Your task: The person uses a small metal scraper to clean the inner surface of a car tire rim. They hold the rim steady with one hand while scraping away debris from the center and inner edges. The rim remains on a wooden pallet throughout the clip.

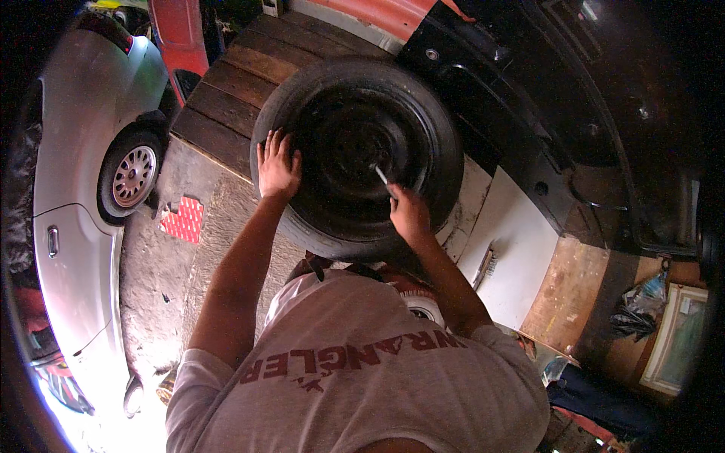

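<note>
In front of me is a large black tyre [343,233] on a dark wheel rim [332,162], tilted so that I look into the rim. My left hand [279,167] lies on the tyre's left side with its fingers stretched out. In my right hand [410,212], at the rim's lower right, is a slim metal rod-like tool [381,174]. Its pale end points up and left at the rim's middle. What that tip touches is too dark to tell, and the tool's other end is hidden in my fist.
A silver car [79,136] stands at the left, and dark planks [219,124] lie behind the tyre. Black car body panels [521,98] rise at the right. A brush [484,267] rests on a white board [521,245]. Red patterned card [183,220] lies on the floor.
</note>
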`<state>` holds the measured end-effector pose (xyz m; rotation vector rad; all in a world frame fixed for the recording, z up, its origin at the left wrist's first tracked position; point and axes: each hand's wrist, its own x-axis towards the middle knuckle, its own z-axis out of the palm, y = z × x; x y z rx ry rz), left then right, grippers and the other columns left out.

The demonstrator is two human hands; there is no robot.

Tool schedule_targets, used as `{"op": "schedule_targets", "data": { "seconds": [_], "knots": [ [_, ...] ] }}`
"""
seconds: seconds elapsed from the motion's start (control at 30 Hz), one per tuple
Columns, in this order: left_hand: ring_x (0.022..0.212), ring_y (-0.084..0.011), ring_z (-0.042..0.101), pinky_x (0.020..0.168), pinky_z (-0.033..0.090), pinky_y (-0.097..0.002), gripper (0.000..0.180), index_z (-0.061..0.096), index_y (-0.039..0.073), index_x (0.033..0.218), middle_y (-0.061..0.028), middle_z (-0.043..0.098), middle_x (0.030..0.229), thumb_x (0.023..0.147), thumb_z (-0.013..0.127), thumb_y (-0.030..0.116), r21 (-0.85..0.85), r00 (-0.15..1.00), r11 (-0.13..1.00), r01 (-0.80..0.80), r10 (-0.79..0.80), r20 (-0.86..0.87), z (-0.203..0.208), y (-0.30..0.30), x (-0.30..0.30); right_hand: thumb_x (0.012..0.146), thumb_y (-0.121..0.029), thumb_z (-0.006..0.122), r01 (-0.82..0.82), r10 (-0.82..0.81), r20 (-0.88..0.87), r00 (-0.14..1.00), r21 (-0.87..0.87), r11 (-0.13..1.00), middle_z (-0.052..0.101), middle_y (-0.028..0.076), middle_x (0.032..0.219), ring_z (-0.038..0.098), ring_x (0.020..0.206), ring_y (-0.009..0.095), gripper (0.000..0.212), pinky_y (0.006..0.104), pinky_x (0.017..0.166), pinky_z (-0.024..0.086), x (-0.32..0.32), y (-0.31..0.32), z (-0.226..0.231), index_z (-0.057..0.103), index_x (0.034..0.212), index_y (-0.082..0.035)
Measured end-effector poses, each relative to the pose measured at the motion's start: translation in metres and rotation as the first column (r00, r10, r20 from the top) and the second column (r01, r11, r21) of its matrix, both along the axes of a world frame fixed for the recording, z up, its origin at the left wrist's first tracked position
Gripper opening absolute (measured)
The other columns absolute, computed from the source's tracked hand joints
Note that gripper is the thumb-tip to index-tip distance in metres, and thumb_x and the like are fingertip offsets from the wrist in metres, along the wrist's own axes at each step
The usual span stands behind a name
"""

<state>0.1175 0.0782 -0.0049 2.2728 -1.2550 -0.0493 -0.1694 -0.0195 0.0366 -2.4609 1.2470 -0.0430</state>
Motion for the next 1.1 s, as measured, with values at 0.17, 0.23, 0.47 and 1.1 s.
{"op": "schedule_targets", "data": {
  "seconds": [0.17, 0.23, 0.47, 1.1],
  "knots": [
    [0.14, -0.0284, 0.023, 0.115, 0.012, -0.0469, 0.048, 0.042, 0.006, 0.134, -0.0133, 0.036, 0.145, 0.093, 0.044, 0.031, -0.02, 1.0, 1.0, 0.002, -0.002, -0.017, -0.002, -0.001, 0.0, 0.086, -0.012, 0.058, 0.077, -0.077, -0.03, 0.997, 0.017, 0.997, 0.064, 0.02, 0.094, 0.063, 0.083, 0.038, 0.03, 0.0465, 0.071, 0.051, 0.004, 0.003, 0.022, 0.064, 0.115, -0.015],
    [0.14, -0.0285, 0.023, 0.115, 0.012, -0.047, 0.048, 0.043, 0.006, 0.134, -0.0133, 0.036, 0.145, 0.093, 0.044, 0.031, -0.025, 1.0, 1.0, -0.002, 0.002, -0.012, -0.003, -0.001, 0.003, 0.086, -0.015, 0.06, 0.162, -0.161, 0.018, 0.987, -0.051, 0.985, 0.062, 0.015, 0.108, 0.064, 0.088, 0.033, 0.035, 0.0439, 0.072, 0.052, 0.015, -0.024, 0.024, 0.061, 0.121, -0.021],
    [0.14, -0.0284, 0.024, 0.115, 0.013, -0.047, 0.048, 0.044, 0.006, 0.134, -0.0127, 0.037, 0.145, 0.093, 0.045, 0.031, -0.029, 1.0, 1.0, -0.005, 0.004, -0.024, -0.002, -0.003, -0.001, 0.082, -0.006, 0.054, -0.028, 0.0, -0.148, 0.989, -0.187, 0.982, 0.055, 0.018, 0.108, 0.062, 0.085, 0.039, 0.046, 0.0485, 0.071, 0.052, 0.005, -0.026, 0.004, 0.056, 0.126, -0.017],
    [0.139, -0.0307, 0.023, 0.115, 0.013, -0.0481, 0.052, 0.039, 0.008, 0.137, -0.0143, 0.033, 0.146, 0.093, 0.047, 0.034, -0.049, 0.997, 0.999, -0.023, 0.019, -0.078, 0.001, 0.003, 0.001, 0.084, -0.004, 0.045, 0.009, 0.009, -0.149, 0.989, 0.117, 0.993, 0.056, 0.026, 0.109, 0.06, 0.093, 0.044, 0.046, 0.0525, 0.08, 0.049, 0.016, 0.001, 0.028, 0.047, 0.131, -0.003]
  ]
}}
